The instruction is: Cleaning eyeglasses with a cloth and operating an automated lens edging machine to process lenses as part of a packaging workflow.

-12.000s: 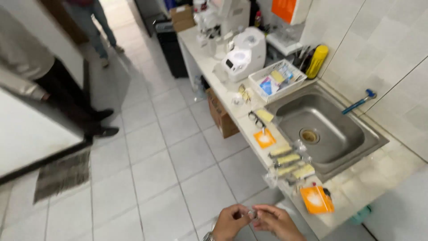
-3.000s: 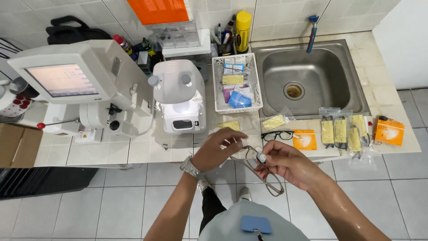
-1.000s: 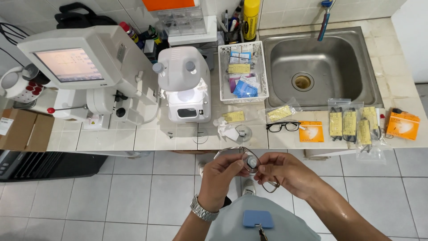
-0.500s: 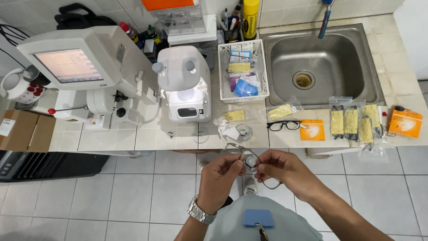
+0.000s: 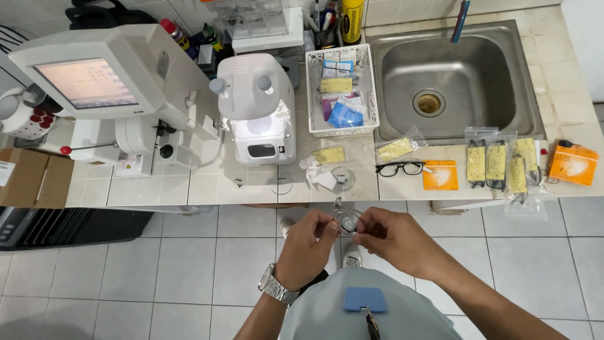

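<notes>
The thin metal-framed pair of spectacles is mostly hidden between the two hands, held in the air just in front of the tiled bench edge; only a lens and a bit of wire rim show, and which way the temples point cannot be made out. Its visible part seems to run roughly left to right between the hands. The left hand, with a silver wristwatch on its wrist, has its fingers curled and pinching the frame's left side; the right hand has its fingers closed on the right side.

On the bench behind, a black-framed pair of glasses lies with its front facing the bench edge, between a clear bag with a yellow slip and a flat orange square packet. Further right lie several clear bags with yellow labels and an orange box, partly cut off by the bags. A white plastic basket holds blue and yellow packets beside the steel sink. A white boxy machine and a beige instrument with a screen stand to the left. A brown cardboard box is cut off at the left edge.
</notes>
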